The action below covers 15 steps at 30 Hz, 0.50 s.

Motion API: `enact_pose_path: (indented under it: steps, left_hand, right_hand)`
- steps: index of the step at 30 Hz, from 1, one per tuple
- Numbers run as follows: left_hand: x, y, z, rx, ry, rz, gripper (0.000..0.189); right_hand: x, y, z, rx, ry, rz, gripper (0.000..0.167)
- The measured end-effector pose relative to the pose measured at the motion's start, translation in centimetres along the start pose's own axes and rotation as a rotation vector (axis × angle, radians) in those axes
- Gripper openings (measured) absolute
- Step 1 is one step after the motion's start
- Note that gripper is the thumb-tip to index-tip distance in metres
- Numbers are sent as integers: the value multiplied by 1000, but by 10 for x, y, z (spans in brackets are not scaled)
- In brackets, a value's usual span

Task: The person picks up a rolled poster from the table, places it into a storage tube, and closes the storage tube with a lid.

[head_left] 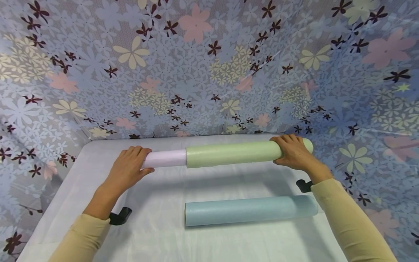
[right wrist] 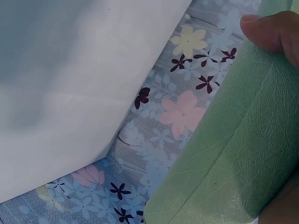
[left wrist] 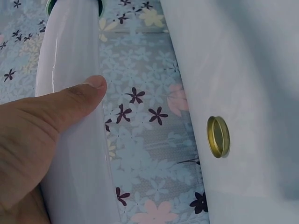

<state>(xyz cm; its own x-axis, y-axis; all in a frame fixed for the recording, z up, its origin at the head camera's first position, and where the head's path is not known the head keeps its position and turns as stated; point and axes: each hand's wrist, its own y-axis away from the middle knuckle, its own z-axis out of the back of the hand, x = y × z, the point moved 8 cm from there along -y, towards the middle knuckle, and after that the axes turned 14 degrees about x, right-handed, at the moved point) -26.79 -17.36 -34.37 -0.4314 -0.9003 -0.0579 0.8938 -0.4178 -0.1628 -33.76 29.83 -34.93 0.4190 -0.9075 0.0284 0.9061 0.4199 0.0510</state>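
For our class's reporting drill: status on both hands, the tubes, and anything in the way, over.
Left hand grips lilac tube, right hand grips green tube. Lilac tube's end inside green tube. Blue tube lying apart on table; no obstruction seen.

1. Pale blue tube (head_left: 250,211): lies on the bench (head_left: 157,233), on the near side of the left fingers (head_left: 139,150) and right fingers (head_left: 291,139), touching neither; its right end reaches past the right fingers.
2. Bench: white, below both sets of fingers, soft grey shadows across it.
3. Gold-coloured round piece (left wrist: 218,136), ring or cap, cannot tell which: on the bench, right of the left fingers in the left wrist view, apart from them.
4. Floral fabric (head_left: 196,72): beyond the fingers, with blue, pink, yellow and dark maroon blossoms.
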Motion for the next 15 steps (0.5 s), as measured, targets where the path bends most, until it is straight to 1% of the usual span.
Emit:
enact_pose_path:
  steps: [5, 15]
  left_hand:
    - [-7, -2, 0, -28, -12, -32, 63]
    - [-16, -9, -5, -4, -21, -21, 62]
  right_hand:
    - [3, 0, -1, 1, 2, 7, 77]
    - [10, 1, -2, 0, 2, 15, 77]
